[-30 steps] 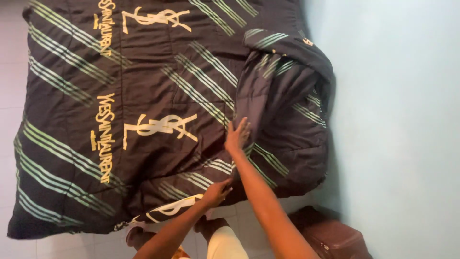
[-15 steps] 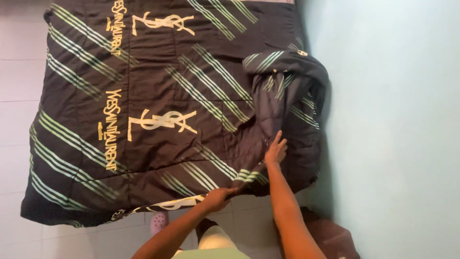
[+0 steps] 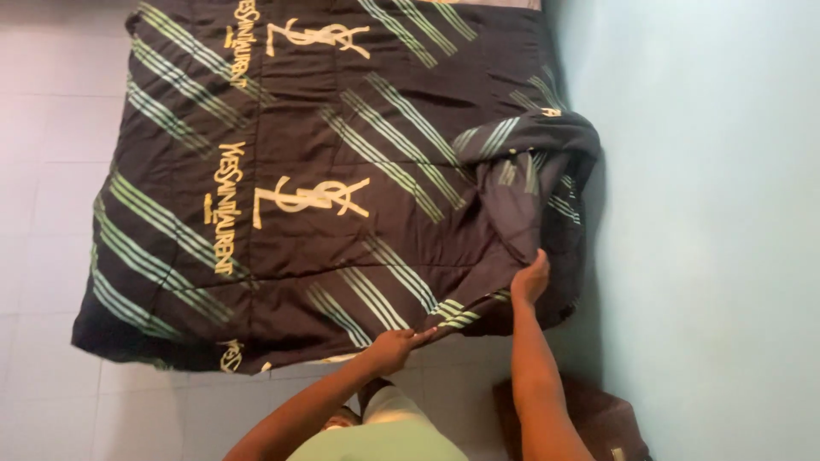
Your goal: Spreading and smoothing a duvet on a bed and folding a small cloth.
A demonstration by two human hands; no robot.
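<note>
We are pinching the dark striped comforter [image 3: 342, 196] hem with our left hand [image 3: 395, 346], our right hand [image 3: 531, 278] gripping its bunched corner.

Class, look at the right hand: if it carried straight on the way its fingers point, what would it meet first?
The right hand points up into the bunched, folded-over part of the dark striped quilted blanket, probably its first contact; depth is unclear.
</note>
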